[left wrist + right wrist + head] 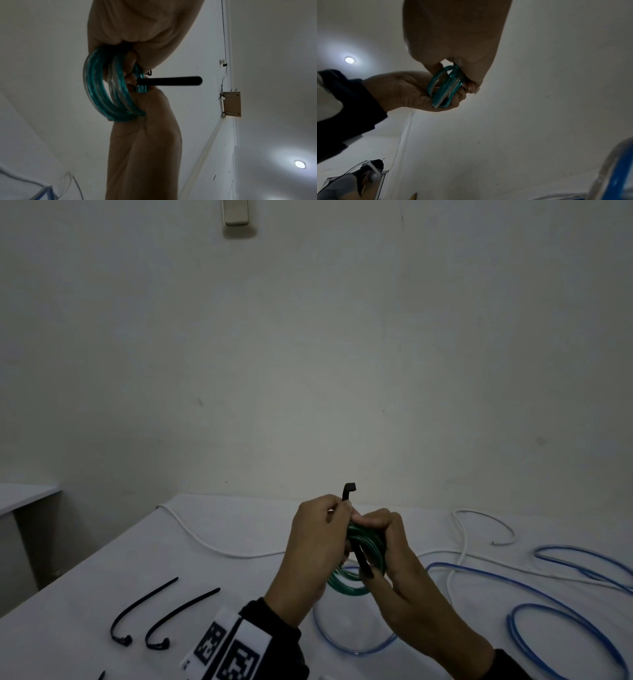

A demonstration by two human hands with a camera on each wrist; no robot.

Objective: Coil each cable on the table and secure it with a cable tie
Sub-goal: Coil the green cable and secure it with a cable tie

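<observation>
Nearest, at seven o'clock on the table [85, 583], two spare ties [161, 616] lie unused. At the centre, above the table, both hands grip the green coil [359, 542]: the left hand [315, 549] pinches the black tie [348, 491], the right hand [400, 563] clasps the loops. I'd say it isn't cinched yet. At three o'clock, the blue cable [548, 611] and, farther back, the white cable [212, 546] sprawl uncoiled.

A green cable [356, 546], wound into a small ring, is up above the table with a black cable tie [359, 556] across it, while blue [534, 594] and white [219, 546] cables and two more ties [164, 616] lie loose.
</observation>
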